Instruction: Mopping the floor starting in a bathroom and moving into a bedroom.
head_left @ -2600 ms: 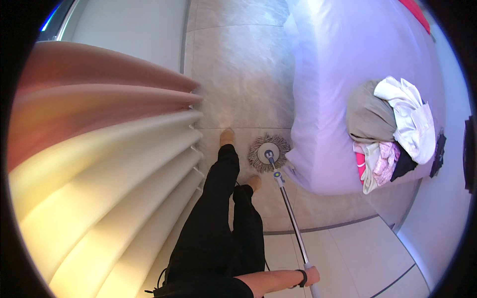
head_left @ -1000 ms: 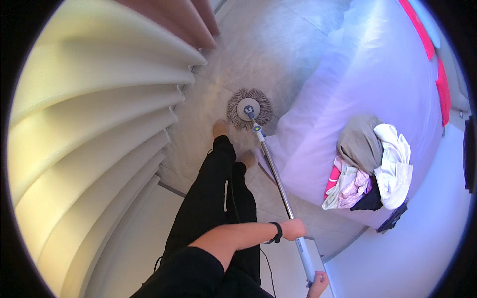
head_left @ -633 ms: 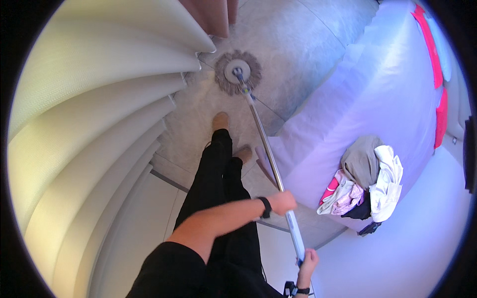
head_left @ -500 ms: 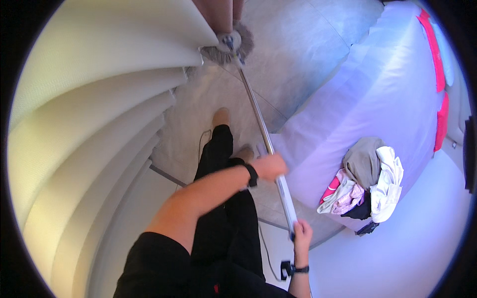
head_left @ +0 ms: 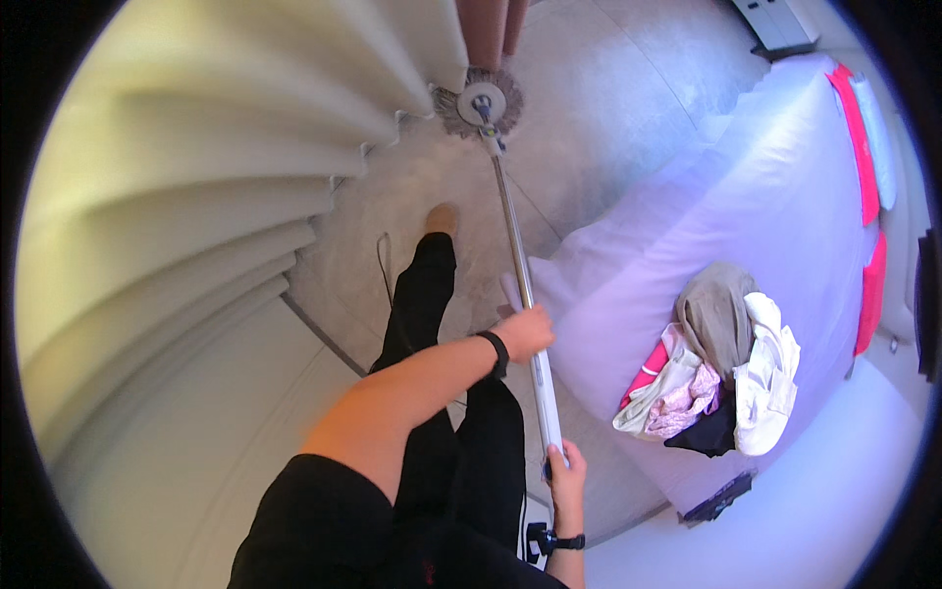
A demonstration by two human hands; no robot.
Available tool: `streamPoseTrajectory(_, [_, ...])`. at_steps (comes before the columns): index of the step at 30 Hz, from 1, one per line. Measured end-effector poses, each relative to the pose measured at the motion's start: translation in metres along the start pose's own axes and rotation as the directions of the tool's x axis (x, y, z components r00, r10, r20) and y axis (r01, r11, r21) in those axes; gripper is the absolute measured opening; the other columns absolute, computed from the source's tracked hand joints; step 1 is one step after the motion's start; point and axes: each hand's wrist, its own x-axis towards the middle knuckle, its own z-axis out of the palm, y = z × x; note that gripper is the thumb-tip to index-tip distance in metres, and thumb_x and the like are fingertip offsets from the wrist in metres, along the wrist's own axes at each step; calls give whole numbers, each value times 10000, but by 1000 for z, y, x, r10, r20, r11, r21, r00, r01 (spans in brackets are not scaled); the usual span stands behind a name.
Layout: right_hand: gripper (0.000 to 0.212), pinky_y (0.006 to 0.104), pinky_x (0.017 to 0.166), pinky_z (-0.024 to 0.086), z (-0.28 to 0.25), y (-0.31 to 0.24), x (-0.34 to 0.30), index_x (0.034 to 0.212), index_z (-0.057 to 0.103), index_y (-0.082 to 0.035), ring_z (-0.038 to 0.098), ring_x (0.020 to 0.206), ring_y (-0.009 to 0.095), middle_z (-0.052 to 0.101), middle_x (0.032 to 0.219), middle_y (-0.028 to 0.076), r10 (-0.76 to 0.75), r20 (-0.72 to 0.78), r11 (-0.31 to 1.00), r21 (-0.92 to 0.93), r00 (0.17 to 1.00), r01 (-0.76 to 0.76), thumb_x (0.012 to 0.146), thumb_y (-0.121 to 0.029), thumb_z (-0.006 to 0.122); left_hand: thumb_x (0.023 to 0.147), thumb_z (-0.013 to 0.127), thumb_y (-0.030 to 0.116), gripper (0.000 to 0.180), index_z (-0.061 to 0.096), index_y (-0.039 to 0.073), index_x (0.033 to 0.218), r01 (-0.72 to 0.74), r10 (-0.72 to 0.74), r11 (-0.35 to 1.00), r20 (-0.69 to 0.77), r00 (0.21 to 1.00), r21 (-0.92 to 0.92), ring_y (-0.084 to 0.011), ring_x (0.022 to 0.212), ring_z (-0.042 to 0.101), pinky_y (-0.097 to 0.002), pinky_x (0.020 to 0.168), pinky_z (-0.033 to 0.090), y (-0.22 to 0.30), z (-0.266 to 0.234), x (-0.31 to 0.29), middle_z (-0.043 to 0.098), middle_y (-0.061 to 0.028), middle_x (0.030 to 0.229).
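Mop head (head_left: pixel 495 96) moved to curtains (head_left: pixel 226 167)

I take this for a bedroom in a home. What tells me most, watching from over here, is the bed (head_left: pixel 599 294) on the right, spread with a rumpled lilac sheet (head_left: pixel 756 196), red cushions or pillows (head_left: pixel 855 137) along its far right edge. Clothes (head_left: pixel 716 314) in grey-brown, white, pink and black lie heaped on its near end. To my left, a cream curtain (head_left: pixel 216 137) hangs in deep folds to the tiled floor (head_left: pixel 613 108), a dusky pink curtain (head_left: pixel 483 34) beyond it. Far right I make out a grey cabinet-like piece (head_left: pixel 775 25). The round string mop (head_left: pixel 510 103) also looks domestic.
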Motion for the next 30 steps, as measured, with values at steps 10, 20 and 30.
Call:
streamPoseTrajectory(10, [147, 238, 360, 344, -196, 175, -180, 849, 577, 4, 458, 443, 97, 508, 597, 26, -119, -319, 951, -310, 940, 15, 836, -142, 562, 579, 666, 151, 50, 638, 127, 612, -10, 41, 973, 129, 991, -230, -239, 709, 603, -353, 701, 408, 289, 126, -25, 612, -59, 643])
streamPoseTrajectory(20, [143, 256, 322, 344, -173, 115, -159, 769, 512, -33, 462, 381, 130, 488, 550, 50, 40, -383, 982, -155, 923, -106, 860, -130, 461, 630, 592, 116, 7, 598, 120, 630, 120, -182, 897, -108, 977, -425, -256, 758, 560, -365, 750, 401, 264, 120, -37, 567, -69, 682])
streamPoseTrajectory(30, [209, 220, 363, 321, 41, 2, -7, 841, 562, -56, 434, 415, 91, 474, 566, -2, -140, 72, 959, -239, 988, 153, 884, -261, 553, 668, 604, 124, 46, 606, 107, 710, 307, -351, 936, -391, 851, -173, -258, 866, 527, -400, 781, 397, -8, 54, -116, 562, -77, 780])
